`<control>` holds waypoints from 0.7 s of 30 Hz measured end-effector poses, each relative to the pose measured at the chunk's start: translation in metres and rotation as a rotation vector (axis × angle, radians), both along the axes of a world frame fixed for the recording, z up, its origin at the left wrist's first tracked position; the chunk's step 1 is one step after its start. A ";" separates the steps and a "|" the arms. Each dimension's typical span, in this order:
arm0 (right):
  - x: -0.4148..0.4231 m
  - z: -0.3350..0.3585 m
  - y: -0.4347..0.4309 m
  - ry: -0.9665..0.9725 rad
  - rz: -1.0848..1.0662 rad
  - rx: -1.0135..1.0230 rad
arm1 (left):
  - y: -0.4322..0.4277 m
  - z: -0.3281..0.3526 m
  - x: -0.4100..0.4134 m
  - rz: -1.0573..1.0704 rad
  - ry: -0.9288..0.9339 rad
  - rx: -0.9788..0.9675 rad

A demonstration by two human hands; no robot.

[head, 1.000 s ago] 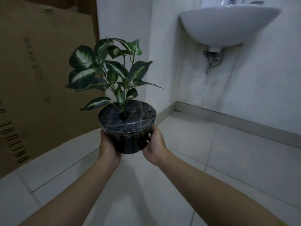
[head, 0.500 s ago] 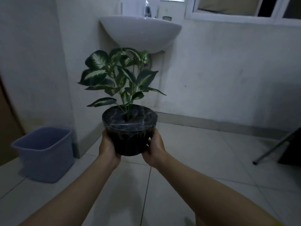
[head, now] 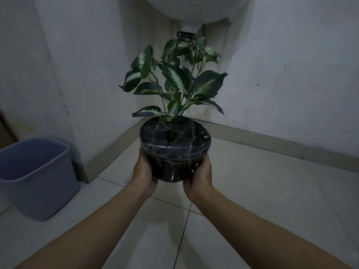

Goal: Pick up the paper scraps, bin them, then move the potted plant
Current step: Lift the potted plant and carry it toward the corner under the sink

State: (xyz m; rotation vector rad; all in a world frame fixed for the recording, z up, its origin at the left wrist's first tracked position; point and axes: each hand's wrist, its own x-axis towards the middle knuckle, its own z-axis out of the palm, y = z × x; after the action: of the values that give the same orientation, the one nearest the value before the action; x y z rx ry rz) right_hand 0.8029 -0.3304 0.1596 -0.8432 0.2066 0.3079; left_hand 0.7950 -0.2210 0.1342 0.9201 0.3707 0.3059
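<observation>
I have one potted plant (head: 174, 150) at the centre of the frame, lifted clear of the floor: a round, glossy dark pot with crinkled clear film stretched over its top, and broad green leaves veined in white. My left hand (head: 144, 169) and right hand (head: 200, 174) are curled round opposite sides of the pot, gripping it between them. At the left edge stands one smooth blue plastic bin (head: 37, 177) on pale glazed floor tiles (head: 262, 191). One white rounded sink (head: 194, 10) hangs at the top.

No readable text, label, brand, number or sign anywhere.
</observation>
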 end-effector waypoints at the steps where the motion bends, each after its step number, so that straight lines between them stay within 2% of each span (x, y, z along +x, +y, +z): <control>1: 0.008 -0.001 0.001 -0.005 -0.006 0.009 | 0.000 -0.001 0.007 0.012 0.000 -0.001; 11: 0.103 0.005 0.012 -0.038 0.146 0.014 | 0.004 0.018 0.081 0.125 -0.049 0.071; 17: 0.149 0.000 0.020 -0.012 0.203 0.033 | 0.003 0.023 0.120 0.219 0.036 0.122; 21: 0.171 0.003 0.030 0.069 0.224 0.013 | 0.018 0.025 0.132 0.277 0.168 0.197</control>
State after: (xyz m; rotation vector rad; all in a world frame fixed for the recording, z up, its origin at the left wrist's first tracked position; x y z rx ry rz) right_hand 0.9735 -0.3008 0.1627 -0.8449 0.1750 0.5480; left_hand 0.9272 -0.2028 0.1593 1.0923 0.6341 0.5273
